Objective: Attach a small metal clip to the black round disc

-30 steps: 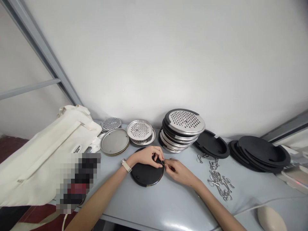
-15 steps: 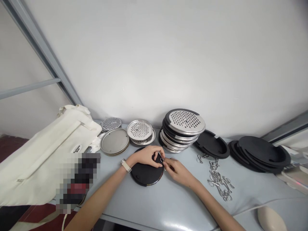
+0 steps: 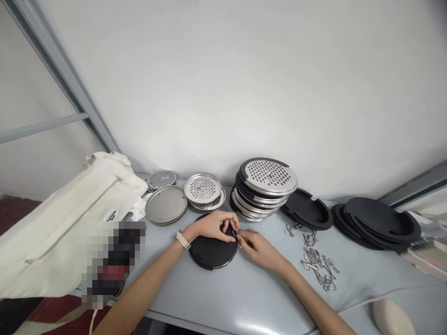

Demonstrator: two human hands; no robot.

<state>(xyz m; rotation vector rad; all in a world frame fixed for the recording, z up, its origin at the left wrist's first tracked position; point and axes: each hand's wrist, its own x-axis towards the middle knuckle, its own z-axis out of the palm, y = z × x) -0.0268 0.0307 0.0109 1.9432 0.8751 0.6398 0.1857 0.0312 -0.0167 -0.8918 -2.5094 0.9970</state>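
Note:
A black round disc [image 3: 213,251] lies flat on the grey table, with a thin shiny rim showing at its lower right. My left hand [image 3: 217,226], with a watch at the wrist, rests over the disc's upper part; its curled fingers and thumb grip the right edge. Between the fingertips of both hands is a small bent metal wire clip [image 3: 235,232] at that edge. My right hand [image 3: 256,249] pinches the clip from the right, its fingers closed. The fingertips partly hide how clip and disc meet.
Behind the disc stand perforated metal plates [image 3: 203,188], plain metal plates [image 3: 166,204] and a tall stack of plates with black rings [image 3: 270,177]. Black discs [image 3: 380,221] and loose wire clips [image 3: 319,263] lie to the right. A cream bag [image 3: 80,223] is at left, a pale mouse [image 3: 393,316] at lower right.
My right fingers have shifted very slightly at the clip. Both hands otherwise keep their places at the disc's right edge.

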